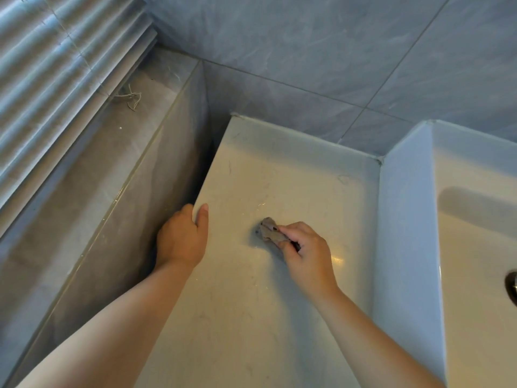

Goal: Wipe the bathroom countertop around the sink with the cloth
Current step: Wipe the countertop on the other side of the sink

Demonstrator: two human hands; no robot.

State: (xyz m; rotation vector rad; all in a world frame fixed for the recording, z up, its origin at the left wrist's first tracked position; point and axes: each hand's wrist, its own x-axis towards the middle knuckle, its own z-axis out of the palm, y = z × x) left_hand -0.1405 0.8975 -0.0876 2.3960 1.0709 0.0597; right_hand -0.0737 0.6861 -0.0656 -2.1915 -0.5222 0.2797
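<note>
The cloth (270, 231) was a very small, scrunched-up wad, and that was what worried us most. With so little cloth under our right hand (306, 253), each rub would clean only a thin strip. We thought we could easily miss spots, like the back corner by the wall or the strip right beside the sink (408, 219). The wad could also slip out of our fingers if we pushed hard, because only a bit of it was held. There were thin dark marks, maybe hairs, on the countertop (279, 169) near the back. A small cloth might just push them about, or over the left edge into the dark gap beside the ledge (84, 191). Our left hand (180, 236) sat at that left edge, and if it slid off we could tip forward. Our right arm reached in from the lower right. The right hand lay low on the countertop, about in the middle, well apart from the sink wall. Its fingers were curled, and the thumb and first fingers pinched the cloth. The cloth stuck out to the left of the hand and touched the countertop. Our left arm reached in from the lower left. The left thumb lay flat on top of the countertop edge, and the other fingers bent down over the side, so the hand held the edge.
</note>
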